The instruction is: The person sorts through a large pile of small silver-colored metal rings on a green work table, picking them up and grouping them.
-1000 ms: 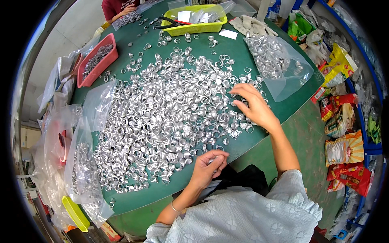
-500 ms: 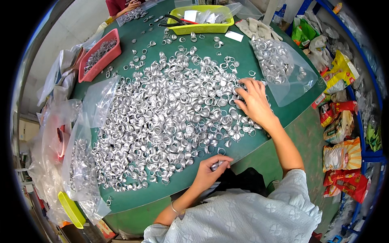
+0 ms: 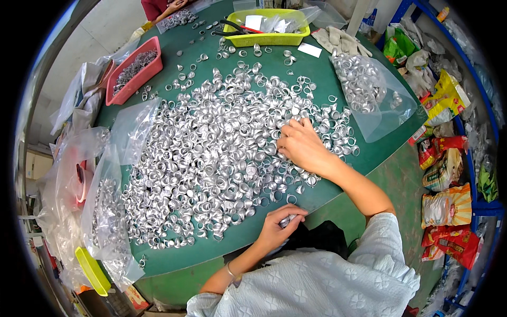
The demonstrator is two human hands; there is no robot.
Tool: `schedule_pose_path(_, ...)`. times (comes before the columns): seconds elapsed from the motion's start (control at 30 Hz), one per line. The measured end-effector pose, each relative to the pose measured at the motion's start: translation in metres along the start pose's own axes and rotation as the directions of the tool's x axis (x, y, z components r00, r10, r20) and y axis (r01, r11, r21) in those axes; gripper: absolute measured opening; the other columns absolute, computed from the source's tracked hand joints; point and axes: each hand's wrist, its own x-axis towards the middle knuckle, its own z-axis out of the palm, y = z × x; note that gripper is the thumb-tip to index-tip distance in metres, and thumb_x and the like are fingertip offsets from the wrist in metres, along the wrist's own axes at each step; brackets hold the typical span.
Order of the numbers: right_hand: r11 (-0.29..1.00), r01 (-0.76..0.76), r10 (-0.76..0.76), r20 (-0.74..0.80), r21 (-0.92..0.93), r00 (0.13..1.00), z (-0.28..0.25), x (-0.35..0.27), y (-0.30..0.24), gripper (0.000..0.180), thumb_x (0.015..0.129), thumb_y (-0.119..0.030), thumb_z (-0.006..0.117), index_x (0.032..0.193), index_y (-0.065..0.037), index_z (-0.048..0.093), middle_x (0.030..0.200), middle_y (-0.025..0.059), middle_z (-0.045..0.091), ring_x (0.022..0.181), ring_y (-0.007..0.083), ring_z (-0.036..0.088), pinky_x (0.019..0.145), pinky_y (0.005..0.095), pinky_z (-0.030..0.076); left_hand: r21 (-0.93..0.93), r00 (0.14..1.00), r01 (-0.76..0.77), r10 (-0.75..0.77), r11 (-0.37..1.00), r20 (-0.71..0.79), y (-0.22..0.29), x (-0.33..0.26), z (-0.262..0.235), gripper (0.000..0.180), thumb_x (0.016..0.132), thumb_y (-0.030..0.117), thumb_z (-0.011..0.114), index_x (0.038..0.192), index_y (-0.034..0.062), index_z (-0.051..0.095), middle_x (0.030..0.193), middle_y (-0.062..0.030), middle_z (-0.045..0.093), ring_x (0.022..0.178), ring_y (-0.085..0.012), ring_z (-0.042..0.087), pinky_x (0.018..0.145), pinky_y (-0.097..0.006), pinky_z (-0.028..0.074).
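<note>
A wide heap of silver-coloured metal rings (image 3: pixel 211 142) is spread over the green table (image 3: pixel 338 190). My right hand (image 3: pixel 306 148) reaches into the right side of the heap, palm down. Its fingers are bent and closed down on the rings; the tips are hidden, so what they pinch does not show. At the table's near edge my left hand (image 3: pixel 275 224) is closed around several rings (image 3: pixel 287 220), which peek out between thumb and fingers. Right of the heap, a clear plastic bag (image 3: pixel 364 87) holds more rings.
A pink basket (image 3: pixel 150 75) of small parts stands far left. A yellow basket (image 3: pixel 264 40) with black-and-red pliers sits at the back, beside work gloves (image 3: pixel 340 41). Another person's hand (image 3: pixel 174 6) shows at the far edge. Plastic bags (image 3: pixel 108 216) line the left.
My right hand has moved left from the heap's right edge deeper into the rings, and its fingers have drawn in. My left hand stays closed at the table edge. The view has shifted slightly.
</note>
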Motion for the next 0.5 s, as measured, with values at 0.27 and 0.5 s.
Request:
schedule_pose_path(0.27,0.939,-0.003,0.08,0.212,-0.343,0.974,-0.009,0.009,-0.014,0.005,0.065,-0.01,0.062,0.066,-0.009,0.067,0.082,0.0083,0.058,0.093,0.0215,0.049,0.082,0.038,0.032,0.009,1.0,-0.001,0.001,1.0,-0.006,0.002,0.001,0.0,0.013,0.082,-0.002,0.057,0.093,-0.0006,0.064,0.08,-0.0079,0.061,0.075,-0.0151,0.058,0.07,-0.025,0.045)
schedule_pose_path(0.5,0.935,-0.234,0.203,0.138,0.268,0.969,-0.028,0.002,0.009,0.008,0.073,-0.013,0.064,0.077,-0.007,0.061,0.085,0.0054,0.053,0.091,0.0221,0.048,0.085,0.036,0.031,-0.017,1.0,0.009,-0.009,1.0,-0.015,0.003,-0.001,-0.002,0.013,0.084,0.0,0.057,0.094,0.0001,0.064,0.081,-0.0066,0.06,0.069,-0.0118,0.056,0.062,-0.023,0.043)
